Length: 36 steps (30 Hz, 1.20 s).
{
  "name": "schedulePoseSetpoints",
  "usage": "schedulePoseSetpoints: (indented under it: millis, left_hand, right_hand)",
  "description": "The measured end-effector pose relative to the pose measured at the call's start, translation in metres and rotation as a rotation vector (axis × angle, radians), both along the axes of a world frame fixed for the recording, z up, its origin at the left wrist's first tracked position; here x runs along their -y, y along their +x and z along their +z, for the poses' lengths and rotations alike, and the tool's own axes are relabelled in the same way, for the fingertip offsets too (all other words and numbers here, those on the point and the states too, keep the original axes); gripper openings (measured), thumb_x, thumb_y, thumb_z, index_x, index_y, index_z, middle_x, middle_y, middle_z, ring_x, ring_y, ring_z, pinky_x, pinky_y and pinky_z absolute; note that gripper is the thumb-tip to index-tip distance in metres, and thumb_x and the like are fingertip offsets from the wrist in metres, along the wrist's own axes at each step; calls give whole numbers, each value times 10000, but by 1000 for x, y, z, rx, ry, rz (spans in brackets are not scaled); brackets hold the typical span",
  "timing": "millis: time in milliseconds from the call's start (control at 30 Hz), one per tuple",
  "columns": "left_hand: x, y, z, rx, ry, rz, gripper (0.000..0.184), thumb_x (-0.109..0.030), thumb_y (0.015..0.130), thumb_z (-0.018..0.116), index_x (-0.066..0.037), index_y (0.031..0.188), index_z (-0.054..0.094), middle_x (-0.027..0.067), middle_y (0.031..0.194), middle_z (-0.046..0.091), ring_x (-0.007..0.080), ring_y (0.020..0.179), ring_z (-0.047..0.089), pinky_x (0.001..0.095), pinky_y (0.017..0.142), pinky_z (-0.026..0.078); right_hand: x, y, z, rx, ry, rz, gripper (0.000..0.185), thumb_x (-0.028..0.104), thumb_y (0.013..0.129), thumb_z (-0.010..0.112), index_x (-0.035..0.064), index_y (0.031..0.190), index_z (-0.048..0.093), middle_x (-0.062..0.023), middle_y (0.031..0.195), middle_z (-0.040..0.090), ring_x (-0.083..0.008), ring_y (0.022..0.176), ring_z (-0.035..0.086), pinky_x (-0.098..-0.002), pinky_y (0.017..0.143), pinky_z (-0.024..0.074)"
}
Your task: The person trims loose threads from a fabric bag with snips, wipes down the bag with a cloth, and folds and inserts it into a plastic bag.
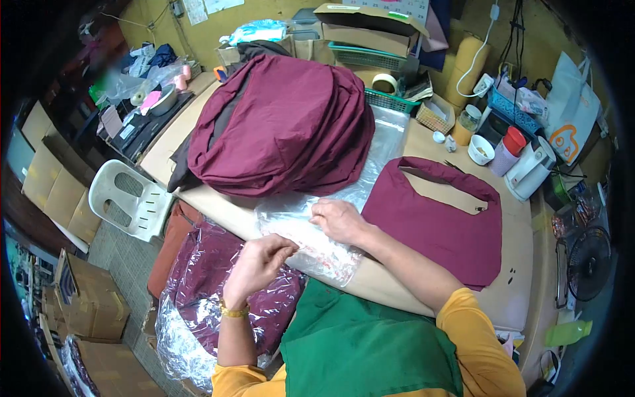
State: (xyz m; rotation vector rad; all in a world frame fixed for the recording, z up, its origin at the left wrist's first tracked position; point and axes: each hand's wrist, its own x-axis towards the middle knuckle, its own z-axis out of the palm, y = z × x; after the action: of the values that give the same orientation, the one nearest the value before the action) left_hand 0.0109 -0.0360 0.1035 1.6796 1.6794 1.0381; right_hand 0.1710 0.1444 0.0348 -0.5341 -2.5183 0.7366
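A clear plastic bag [327, 255] with reddish print lies at the front edge of the table, partly hanging over it. My right hand [338, 220] is closed in a pinch over the bag's upper part. Lower and to the left, my left hand [256, 266] also pinches at the bag, fingertips together. To the right of my hands, a maroon shoulder bag [436, 228] lies flat, its strap looped toward the back. Behind my hands rises a heap of maroon bags [284, 126]. More clear plastic [387, 142] stretches beside that heap.
Left of my lap stands a plastic-wrapped maroon bundle [205, 291]. Farther left are a white chair [129, 198] and cardboard boxes [89, 298]. A kettle [530, 169], a white cup [481, 150] and a jar [466, 124] line the back right. Green baskets [390, 100] stand at the back.
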Motion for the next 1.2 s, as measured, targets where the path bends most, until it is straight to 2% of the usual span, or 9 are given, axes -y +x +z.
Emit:
schedulePoseSetpoints:
  millis: [167, 333, 367, 533, 667, 700, 800, 867, 1200]
  left_hand:
    - [-50, 11, -58, -183, 207, -61, 316, 27, 882, 508, 11, 1166, 647, 215, 1097, 679, 344, 1065, 654, 448, 955, 487]
    - [-86, 20, -86, -733, 14, 73, 627, -339, 961, 527, -94, 1507, 338, 191, 1527, 373, 344, 1411, 363, 662, 1126, 187]
    - [-83, 20, -96, -840, 11, 53, 686, -452, 967, 496, -89, 1519, 311, 189, 1561, 313, 374, 1414, 344, 669, 1130, 165]
    - [-63, 17, -93, -601, 168, -57, 558, -359, 924, 610, -78, 1388, 477, 189, 1485, 419, 374, 1354, 415, 583, 1128, 253]
    - [-78, 7, -87, -371, 191, 43, 230, -216, 857, 699, -36, 995, 658, 157, 1195, 635, 351, 1107, 583, 494, 945, 430]
    - [-82, 10, -82, -364, 274, 112, 154, -164, 836, 705, -28, 815, 635, 138, 991, 663, 328, 906, 619, 462, 770, 460]
    - [-96, 7, -88, -466, 300, 220, 149, -143, 819, 729, -19, 796, 649, 140, 854, 646, 332, 777, 623, 433, 676, 475]
    - [-102, 6, -78, -383, 292, 215, 156, -144, 820, 733, -10, 788, 658, 138, 821, 647, 317, 736, 623, 416, 657, 478]
    - [-104, 4, -64, 103, 67, 279, 81, -68, 843, 702, 13, 854, 697, 121, 764, 676, 219, 708, 649, 340, 664, 506]
  right_hand:
    - [9, 0, 41, -146, 222, -82, 149, 105, 833, 669, 43, 752, 560, -110, 793, 551, -322, 795, 598, -426, 692, 450]
    - [21, 41, 54, -185, 324, -129, 125, 182, 823, 706, 75, 859, 654, -61, 913, 626, -259, 928, 613, -378, 820, 424]
    - [21, 62, 53, -96, 331, -179, 323, 265, 829, 696, 90, 1097, 651, -92, 1112, 602, -264, 1119, 542, -433, 964, 360]
    - [22, 148, 5, 523, -1, -591, 742, 498, 914, 602, 107, 1494, 353, -234, 1590, 189, -439, 1487, 94, -649, 1161, 44]
    - [21, 158, 0, 508, 5, -556, 718, 457, 917, 619, 103, 1486, 360, -241, 1593, 174, -442, 1490, 89, -659, 1158, 50]
    - [20, 156, 2, 448, -1, -552, 687, 412, 911, 639, 98, 1465, 384, -241, 1582, 198, -443, 1482, 121, -658, 1156, 81]
    - [32, 132, 21, -78, 253, -438, 386, 171, 811, 702, 46, 1164, 610, -202, 1267, 535, -381, 1206, 508, -499, 1026, 399]
    - [49, 111, 26, -258, 306, -163, 262, 113, 783, 701, 29, 1026, 650, -159, 1085, 608, -355, 1032, 590, -459, 924, 459]
    - [105, 41, 8, -217, 137, 331, 267, 89, 800, 709, -48, 1019, 642, -195, 1136, 618, -347, 1072, 610, -443, 975, 474]
